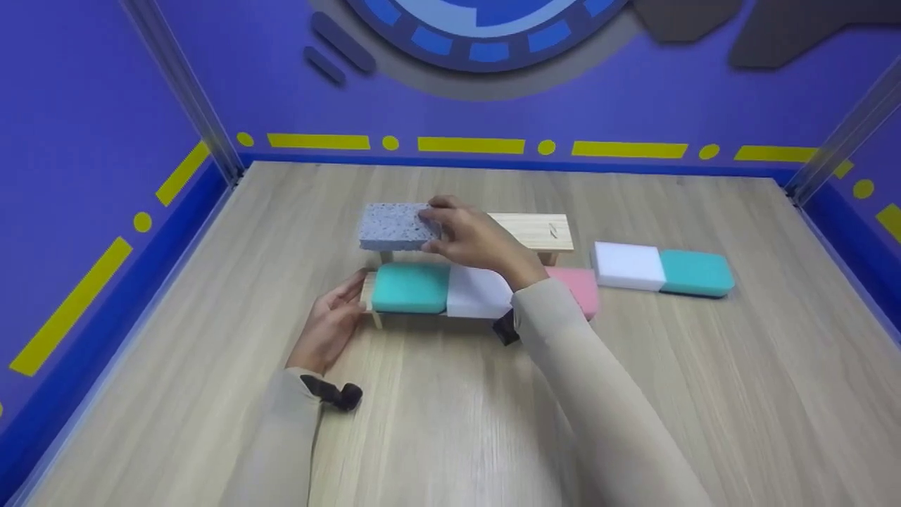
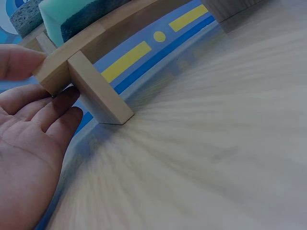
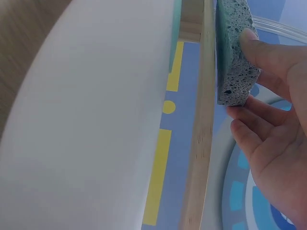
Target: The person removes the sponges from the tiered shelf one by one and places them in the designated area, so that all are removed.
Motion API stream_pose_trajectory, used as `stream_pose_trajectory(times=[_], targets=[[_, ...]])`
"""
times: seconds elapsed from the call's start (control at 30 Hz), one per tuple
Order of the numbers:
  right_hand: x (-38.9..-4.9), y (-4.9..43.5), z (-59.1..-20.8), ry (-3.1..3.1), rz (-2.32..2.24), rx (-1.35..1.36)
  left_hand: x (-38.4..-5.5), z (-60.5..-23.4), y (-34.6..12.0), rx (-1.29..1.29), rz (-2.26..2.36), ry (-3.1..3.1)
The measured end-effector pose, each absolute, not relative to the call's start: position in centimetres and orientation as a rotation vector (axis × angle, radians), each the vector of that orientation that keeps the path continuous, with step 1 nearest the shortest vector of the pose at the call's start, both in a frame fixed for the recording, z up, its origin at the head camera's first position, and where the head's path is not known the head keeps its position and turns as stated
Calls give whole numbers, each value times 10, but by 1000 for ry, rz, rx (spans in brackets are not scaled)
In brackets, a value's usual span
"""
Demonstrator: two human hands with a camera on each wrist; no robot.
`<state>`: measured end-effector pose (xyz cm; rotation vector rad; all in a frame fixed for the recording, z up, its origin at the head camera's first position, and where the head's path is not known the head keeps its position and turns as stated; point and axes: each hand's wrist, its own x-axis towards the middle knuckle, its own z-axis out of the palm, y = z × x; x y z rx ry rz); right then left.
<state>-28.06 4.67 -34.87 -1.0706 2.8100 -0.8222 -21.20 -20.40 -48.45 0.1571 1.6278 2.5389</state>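
Note:
My right hand [image 1: 479, 239] holds the right end of a grey speckled sponge [image 1: 394, 225], thumb on one side and fingers on the other. That sponge is at the left end of the rear wooden stand [image 1: 528, 229]; whether its whole underside touches the board I cannot tell. My left hand [image 1: 327, 327] pinches the left end of the front wooden stand [image 2: 62, 67], thumb above and fingers beneath. On this front stand lie a teal sponge [image 1: 410, 287], a white sponge [image 1: 477, 292] and a pink sponge [image 1: 578, 289] in a row, the last two partly hidden by my right arm.
Right of the stands, another white sponge [image 1: 628, 266] and another teal sponge [image 1: 697, 273] lie end to end on the wooden table [image 1: 436, 422]. Blue panels [image 1: 479, 116] with yellow marks enclose the table at the back and sides.

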Motion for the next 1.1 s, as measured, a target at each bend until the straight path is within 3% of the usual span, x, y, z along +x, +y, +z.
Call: stream_pose_trajectory(times=[1.1], targets=[[-274,85,-342,2838,-910,-1105,-212,-484,-204,114,2534,1634]])
